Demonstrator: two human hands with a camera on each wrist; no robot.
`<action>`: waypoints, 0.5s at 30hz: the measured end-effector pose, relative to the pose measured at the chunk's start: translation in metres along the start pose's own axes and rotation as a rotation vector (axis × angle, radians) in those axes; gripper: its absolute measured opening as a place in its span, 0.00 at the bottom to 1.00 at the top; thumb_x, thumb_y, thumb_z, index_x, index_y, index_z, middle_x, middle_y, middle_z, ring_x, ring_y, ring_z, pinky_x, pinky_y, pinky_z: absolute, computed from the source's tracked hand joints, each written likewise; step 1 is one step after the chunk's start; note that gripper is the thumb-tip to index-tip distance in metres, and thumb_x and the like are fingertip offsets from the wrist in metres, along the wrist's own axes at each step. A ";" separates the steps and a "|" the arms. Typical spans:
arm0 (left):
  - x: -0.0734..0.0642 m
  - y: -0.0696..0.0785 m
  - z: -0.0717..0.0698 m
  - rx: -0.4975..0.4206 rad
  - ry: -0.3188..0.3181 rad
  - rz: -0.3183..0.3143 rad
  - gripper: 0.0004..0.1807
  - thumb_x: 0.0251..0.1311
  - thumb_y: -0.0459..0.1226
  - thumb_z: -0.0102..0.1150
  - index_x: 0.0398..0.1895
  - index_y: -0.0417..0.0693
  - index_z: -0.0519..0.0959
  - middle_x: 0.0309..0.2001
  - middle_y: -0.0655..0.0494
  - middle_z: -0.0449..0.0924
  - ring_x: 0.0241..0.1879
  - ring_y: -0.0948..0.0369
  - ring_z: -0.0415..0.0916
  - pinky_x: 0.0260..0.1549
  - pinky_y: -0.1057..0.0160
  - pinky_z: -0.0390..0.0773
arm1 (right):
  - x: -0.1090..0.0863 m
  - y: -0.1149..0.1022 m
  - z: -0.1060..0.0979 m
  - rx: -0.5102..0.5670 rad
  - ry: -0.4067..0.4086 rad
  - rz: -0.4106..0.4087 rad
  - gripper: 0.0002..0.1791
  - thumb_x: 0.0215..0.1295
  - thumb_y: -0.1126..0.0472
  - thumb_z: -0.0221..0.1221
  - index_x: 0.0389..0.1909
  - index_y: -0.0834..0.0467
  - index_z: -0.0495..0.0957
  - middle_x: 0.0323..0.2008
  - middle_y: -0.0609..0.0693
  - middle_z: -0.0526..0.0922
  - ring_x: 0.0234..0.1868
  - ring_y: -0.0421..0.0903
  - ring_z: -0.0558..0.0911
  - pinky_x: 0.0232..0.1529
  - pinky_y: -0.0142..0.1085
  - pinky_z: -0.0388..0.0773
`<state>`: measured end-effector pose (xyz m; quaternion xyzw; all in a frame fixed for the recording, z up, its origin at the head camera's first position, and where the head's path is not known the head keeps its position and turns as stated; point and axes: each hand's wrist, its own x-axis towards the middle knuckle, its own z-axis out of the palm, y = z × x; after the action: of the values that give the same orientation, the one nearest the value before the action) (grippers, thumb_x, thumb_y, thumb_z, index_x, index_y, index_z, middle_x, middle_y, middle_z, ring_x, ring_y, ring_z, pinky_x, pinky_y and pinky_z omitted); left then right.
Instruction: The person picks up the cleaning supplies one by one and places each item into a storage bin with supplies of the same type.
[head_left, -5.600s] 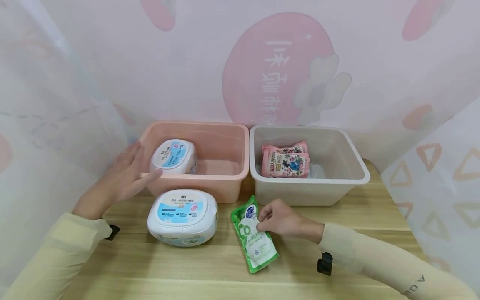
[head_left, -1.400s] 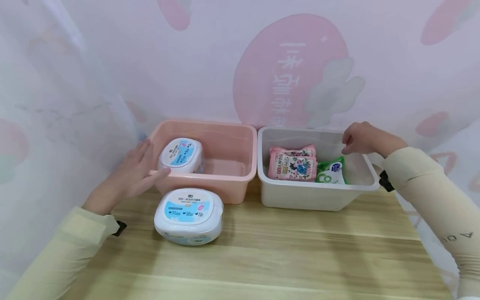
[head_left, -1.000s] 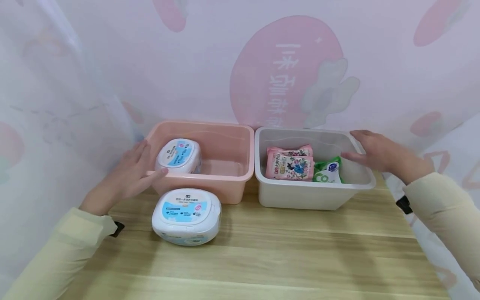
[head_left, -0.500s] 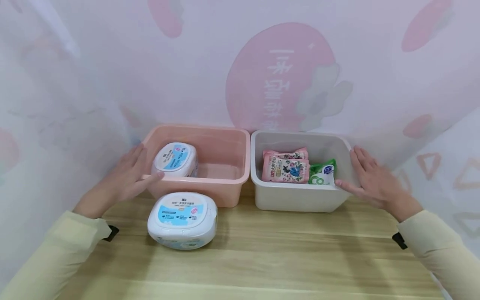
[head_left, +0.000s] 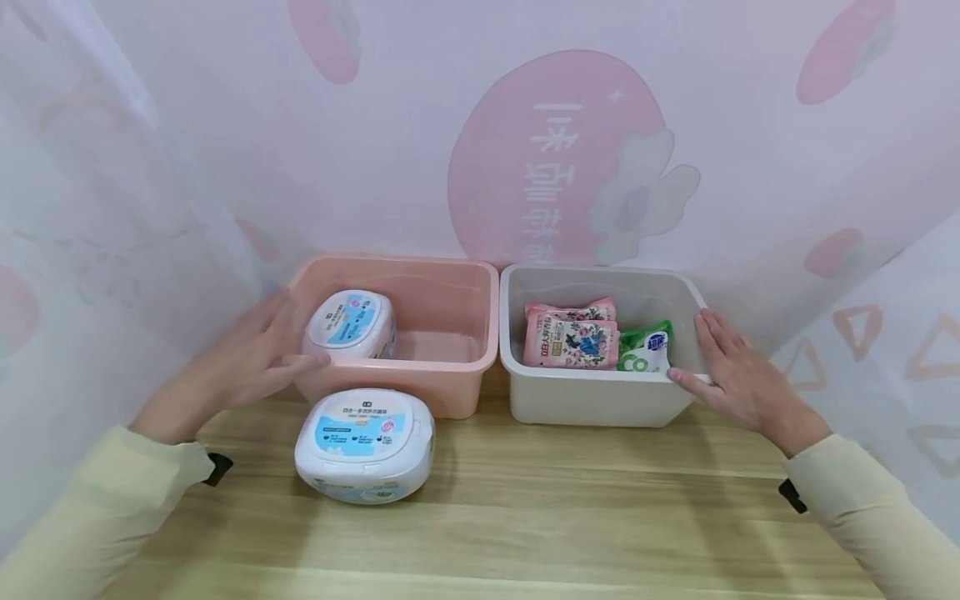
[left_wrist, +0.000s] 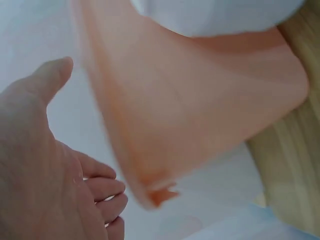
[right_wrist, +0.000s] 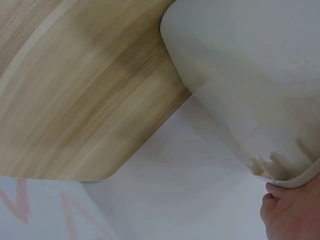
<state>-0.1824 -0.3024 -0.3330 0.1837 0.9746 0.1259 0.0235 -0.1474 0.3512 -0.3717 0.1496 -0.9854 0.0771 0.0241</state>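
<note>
My left hand (head_left: 236,362) is blurred beside the left end of the pink bin (head_left: 435,383), fingers straight and thumb near the front rim. The left wrist view has that palm just off the rim. At the right end of the off-white bin (head_left: 600,402), my right hand (head_left: 742,387) rests with extended fingers along the rim and thumb at the front corner. A white lidded laundry-pod tub (head_left: 351,323) is inside the pink bin; a similar tub (head_left: 363,446) stands before it. The off-white bin holds pink floral packets (head_left: 572,343) and a green-and-white pouch (head_left: 645,350).
Both bins stand side by side on a wooden table (head_left: 570,517), backed against a pale printed curtain (head_left: 390,150). Curtain also hangs close on the left and right sides. The table's edge (right_wrist: 145,142) shows in the right wrist view.
The green-and-white pouch went from the table into the off-white bin. My right hand let it go and settled on that bin's right rim. My left hand has just shifted slightly left.
</note>
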 end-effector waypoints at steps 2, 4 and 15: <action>-0.004 0.010 -0.005 -0.005 0.039 0.063 0.59 0.68 0.64 0.60 0.88 0.59 0.34 0.86 0.38 0.43 0.82 0.34 0.47 0.73 0.23 0.55 | 0.000 0.000 0.000 0.001 0.000 0.001 0.56 0.78 0.35 0.51 0.83 0.72 0.38 0.84 0.73 0.43 0.85 0.69 0.46 0.81 0.67 0.50; -0.007 0.021 -0.011 -0.005 0.076 0.122 0.59 0.65 0.63 0.65 0.87 0.68 0.38 0.84 0.44 0.52 0.78 0.38 0.58 0.68 0.24 0.63 | 0.000 0.000 0.000 0.010 -0.001 0.004 0.56 0.79 0.35 0.51 0.83 0.71 0.38 0.84 0.72 0.42 0.85 0.69 0.46 0.81 0.67 0.49; -0.040 0.068 -0.030 0.154 0.073 0.309 0.61 0.60 0.66 0.69 0.86 0.45 0.52 0.83 0.43 0.55 0.55 0.51 0.84 0.42 0.49 0.86 | -0.001 0.000 0.000 0.038 -0.012 0.012 0.55 0.79 0.35 0.50 0.83 0.71 0.36 0.85 0.71 0.39 0.86 0.69 0.43 0.81 0.68 0.48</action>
<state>-0.1238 -0.2626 -0.2863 0.3276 0.9418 0.0596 -0.0458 -0.1467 0.3514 -0.3718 0.1443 -0.9848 0.0951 0.0147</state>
